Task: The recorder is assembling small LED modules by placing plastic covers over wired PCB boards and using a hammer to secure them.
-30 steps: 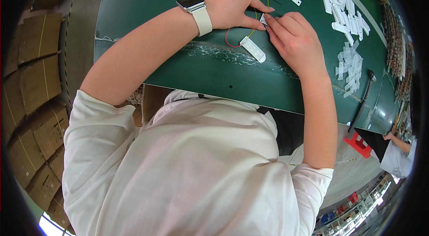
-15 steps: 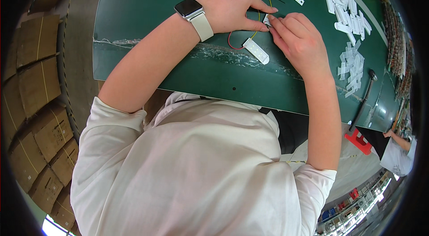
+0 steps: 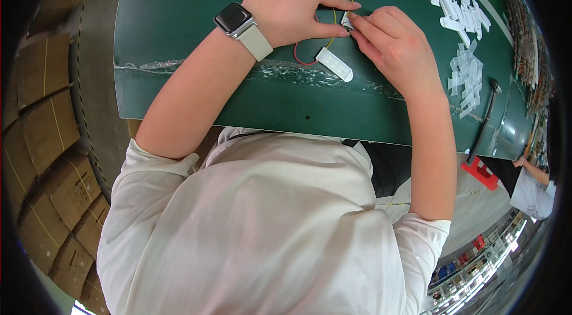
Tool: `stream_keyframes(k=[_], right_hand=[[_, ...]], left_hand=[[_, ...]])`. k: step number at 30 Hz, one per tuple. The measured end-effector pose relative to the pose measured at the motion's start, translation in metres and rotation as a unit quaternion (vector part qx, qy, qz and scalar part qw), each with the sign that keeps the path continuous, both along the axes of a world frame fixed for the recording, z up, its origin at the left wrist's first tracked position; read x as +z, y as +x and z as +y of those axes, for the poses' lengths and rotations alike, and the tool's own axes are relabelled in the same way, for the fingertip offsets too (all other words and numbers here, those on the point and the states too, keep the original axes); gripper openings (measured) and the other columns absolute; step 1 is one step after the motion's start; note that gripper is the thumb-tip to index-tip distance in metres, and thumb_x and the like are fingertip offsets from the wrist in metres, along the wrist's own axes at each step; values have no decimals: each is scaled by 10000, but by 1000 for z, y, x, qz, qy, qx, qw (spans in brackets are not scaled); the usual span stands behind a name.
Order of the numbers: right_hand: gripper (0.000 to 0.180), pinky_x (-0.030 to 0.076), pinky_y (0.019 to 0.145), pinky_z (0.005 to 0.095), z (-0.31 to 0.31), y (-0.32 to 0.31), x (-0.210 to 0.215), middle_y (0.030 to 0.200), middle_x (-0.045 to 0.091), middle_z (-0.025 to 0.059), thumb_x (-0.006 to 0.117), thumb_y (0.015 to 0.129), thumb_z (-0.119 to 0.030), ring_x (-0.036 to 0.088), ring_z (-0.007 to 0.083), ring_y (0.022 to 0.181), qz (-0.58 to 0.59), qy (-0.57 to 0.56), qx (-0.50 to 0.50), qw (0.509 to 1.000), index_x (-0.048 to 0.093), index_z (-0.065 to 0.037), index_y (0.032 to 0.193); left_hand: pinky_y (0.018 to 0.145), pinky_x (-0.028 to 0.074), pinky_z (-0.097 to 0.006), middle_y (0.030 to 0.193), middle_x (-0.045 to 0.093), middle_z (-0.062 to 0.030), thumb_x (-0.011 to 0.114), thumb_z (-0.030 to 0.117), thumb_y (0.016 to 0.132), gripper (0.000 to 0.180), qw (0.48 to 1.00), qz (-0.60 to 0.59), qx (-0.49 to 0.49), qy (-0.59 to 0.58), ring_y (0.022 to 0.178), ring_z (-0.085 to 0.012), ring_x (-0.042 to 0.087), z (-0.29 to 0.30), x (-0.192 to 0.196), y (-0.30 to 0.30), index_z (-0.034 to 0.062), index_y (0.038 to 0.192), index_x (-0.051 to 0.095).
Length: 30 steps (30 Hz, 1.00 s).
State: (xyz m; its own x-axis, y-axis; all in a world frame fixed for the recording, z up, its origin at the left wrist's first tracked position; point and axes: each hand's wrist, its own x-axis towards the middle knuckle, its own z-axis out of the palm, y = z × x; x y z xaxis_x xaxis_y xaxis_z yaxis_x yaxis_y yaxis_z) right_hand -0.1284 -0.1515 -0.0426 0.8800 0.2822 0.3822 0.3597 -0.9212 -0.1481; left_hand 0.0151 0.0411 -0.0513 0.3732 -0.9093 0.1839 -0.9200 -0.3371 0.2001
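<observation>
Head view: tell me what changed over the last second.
Little changed. The left hand and right hand stayed together, fingertips pinching the same small white piece on the green table; the right hand's fingers shifted only slightly. The wired white strip lies where it was, and the pile of white strips is undisturbed.

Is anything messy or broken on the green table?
The front edge of the green table looks worn: a pale, scuffed, ragged strip runs along it. The little white strips by the right hand lie in a jumbled heap. Nothing looks spilled.
</observation>
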Motion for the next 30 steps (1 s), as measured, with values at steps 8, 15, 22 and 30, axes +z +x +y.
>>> stream_keyframes(k=[8, 15, 22, 30], right_hand=[[279, 580, 791, 361, 0, -9, -13, 962, 713, 33, 826, 820, -98, 676, 231, 903, -10, 110, -75, 991, 776, -87, 1094], [319, 564, 820, 357, -1, -17, -4, 1020, 734, 39, 836, 819, -130, 675, 243, 959, -4, 129, -129, 983, 788, -105, 1134], [290, 534, 919, 394, -57, -90, 14, 1093, 757, 74, 814, 865, -152, 671, 292, 1018, -34, 40, -389, 920, 797, -112, 1152], [429, 514, 966, 428, -109, -136, 5, 1175, 701, 118, 871, 813, -301, 618, 344, 1098, 2, 43, -523, 851, 783, -85, 1172]], left_hand=[[1199, 148, -766, 1675, 375, -114, 747, 569, 852, 492, 1000, 17, -8, -8, 1576, -478, 175, -1, -3, 2, 355, 1295, 760], [1201, 125, -771, 1669, 386, -118, 755, 571, 850, 476, 1000, -20, 2, -6, 1578, -477, 173, -1, -7, -1, 378, 1285, 759], [1174, 277, -652, 1555, 563, 23, 901, 428, 713, 497, 996, 11, 17, -85, 1484, -341, 405, -2, -3, -5, 346, 1194, 808], [1193, 148, -760, 1656, 440, -5, 901, 369, 714, 537, 999, 46, 16, 4, 1587, -390, 238, -11, 13, -3, 373, 1238, 788]])
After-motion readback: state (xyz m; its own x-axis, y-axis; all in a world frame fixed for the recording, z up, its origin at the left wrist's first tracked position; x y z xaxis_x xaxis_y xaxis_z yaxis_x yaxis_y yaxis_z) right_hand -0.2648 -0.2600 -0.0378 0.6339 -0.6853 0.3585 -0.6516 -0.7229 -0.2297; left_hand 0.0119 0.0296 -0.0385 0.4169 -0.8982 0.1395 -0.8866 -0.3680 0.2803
